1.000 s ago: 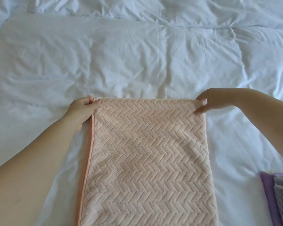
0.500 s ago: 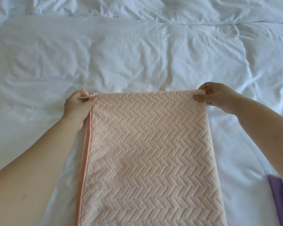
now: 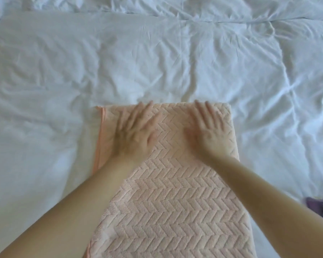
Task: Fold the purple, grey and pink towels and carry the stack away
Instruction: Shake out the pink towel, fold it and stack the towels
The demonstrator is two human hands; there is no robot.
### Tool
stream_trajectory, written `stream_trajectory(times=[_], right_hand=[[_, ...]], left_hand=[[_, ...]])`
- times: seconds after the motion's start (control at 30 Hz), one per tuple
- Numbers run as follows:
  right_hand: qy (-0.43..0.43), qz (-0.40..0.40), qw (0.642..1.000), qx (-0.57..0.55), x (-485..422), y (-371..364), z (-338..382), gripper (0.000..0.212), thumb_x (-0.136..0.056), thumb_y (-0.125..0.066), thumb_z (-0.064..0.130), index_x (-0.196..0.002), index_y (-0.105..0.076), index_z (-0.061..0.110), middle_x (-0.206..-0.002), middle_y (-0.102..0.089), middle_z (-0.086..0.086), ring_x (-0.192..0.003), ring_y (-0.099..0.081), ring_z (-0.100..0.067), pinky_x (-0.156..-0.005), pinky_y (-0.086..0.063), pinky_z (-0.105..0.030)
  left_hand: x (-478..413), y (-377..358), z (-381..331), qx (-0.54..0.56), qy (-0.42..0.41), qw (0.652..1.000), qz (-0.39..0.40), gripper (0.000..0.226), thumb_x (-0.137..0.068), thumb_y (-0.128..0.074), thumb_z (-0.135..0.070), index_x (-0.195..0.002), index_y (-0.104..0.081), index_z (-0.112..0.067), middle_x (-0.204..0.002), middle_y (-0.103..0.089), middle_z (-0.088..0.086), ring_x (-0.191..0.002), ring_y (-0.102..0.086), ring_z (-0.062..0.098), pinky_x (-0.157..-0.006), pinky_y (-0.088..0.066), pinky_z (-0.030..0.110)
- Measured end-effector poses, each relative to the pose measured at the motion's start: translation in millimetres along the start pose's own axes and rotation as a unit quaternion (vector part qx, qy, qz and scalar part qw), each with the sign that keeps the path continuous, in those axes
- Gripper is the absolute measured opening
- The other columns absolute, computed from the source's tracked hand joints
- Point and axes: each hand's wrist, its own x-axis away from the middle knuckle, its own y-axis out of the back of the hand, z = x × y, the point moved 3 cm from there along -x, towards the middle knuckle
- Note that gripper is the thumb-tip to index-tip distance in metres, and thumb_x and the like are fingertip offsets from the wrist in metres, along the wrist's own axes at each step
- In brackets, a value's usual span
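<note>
The pink towel (image 3: 172, 202) lies flat on the white duvet (image 3: 138, 62), running from frame centre to 6 o'clock, its far edge unmoved since the earlier frames. Both hands have released the far corners they pinched half a second ago: the left hand (image 3: 136, 131) and right hand (image 3: 207, 129), both motion-blurred, now rest palm-down on the towel's far end, fingers straight and spread toward 12 o'clock, gripping nothing. The purple towel (image 3: 314, 205) sits at 4 o'clock, partly hidden by the right forearm.

Left hand (image 3: 136, 132), right hand (image 3: 208, 131) on towel (image 3: 175, 207)
</note>
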Motion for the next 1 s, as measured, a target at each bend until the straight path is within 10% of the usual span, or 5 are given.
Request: stream_trajectory(times=[0.17, 0.33, 0.57, 0.8, 1.0], right_hand=[[-0.039, 0.090, 0.992, 0.081, -1.0, -21.2, -33.1, 0.068, -0.091, -0.003, 0.070, -0.149, 0.008, 0.036, -0.157, 0.011, 0.014, -0.144, 0.017, -0.011, -0.119, 0.008, -0.039], [-0.172, 0.095, 0.977, 0.087, 3.7, -3.7, -61.5, 0.069, -0.092, 0.002, 0.062, -0.150, 0.009, 0.026, -0.159, 0.014, 0.009, -0.144, 0.018, -0.013, -0.119, 0.009, -0.040], [-0.032, 0.110, 0.993, -0.003, 72.2, -26.4, 31.1, 0.059, -0.098, -0.007, 0.053, -0.151, 0.001, 0.028, -0.158, 0.006, 0.012, -0.145, 0.016, -0.008, -0.119, 0.007, -0.035], [-0.183, 0.069, 0.980, 0.024, 109.0, -0.9, -20.6, 0.064, -0.096, -0.010, 0.055, -0.152, 0.002, 0.025, -0.160, 0.006, 0.009, -0.144, 0.016, -0.009, -0.120, 0.005, -0.037], [-0.054, 0.127, 0.990, -0.018, 200.5, -13.1, 64.2, 0.062, -0.097, -0.007, 0.057, -0.151, 0.002, 0.029, -0.158, 0.008, 0.015, -0.144, 0.018, -0.005, -0.119, 0.007, -0.034]], left_hand=[[9.4, -36.7, 33.7, -0.101, 0.101, 0.981, 0.129, 0.061, -0.088, 0.015, -0.063, -0.145, 0.020, -0.041, -0.158, 0.020, -0.011, -0.144, 0.023, 0.012, -0.117, 0.013, 0.046], [15.8, -19.9, 53.6, -0.110, 0.197, 0.967, 0.117, 0.064, -0.092, 0.005, -0.058, -0.151, 0.006, -0.031, -0.158, 0.016, -0.008, -0.145, 0.019, 0.014, -0.116, 0.013, 0.048], [88.3, -16.7, -19.9, -0.037, 0.079, 0.986, 0.145, 0.061, -0.095, -0.002, -0.055, -0.151, 0.001, -0.032, -0.160, 0.003, -0.012, -0.147, 0.009, 0.011, -0.119, 0.005, 0.042], [107.6, -0.1, 1.9, -0.050, 0.182, 0.975, 0.119, 0.060, -0.096, -0.012, -0.053, -0.152, -0.011, -0.029, -0.161, -0.001, -0.008, -0.148, 0.006, 0.015, -0.118, 0.009, 0.044], [200.2, 13.8, -71.0, 0.001, 0.053, 0.982, 0.183, 0.061, -0.094, -0.006, -0.053, -0.151, -0.008, -0.032, -0.159, -0.002, -0.011, -0.148, -0.002, 0.015, -0.119, 0.001, 0.042]])
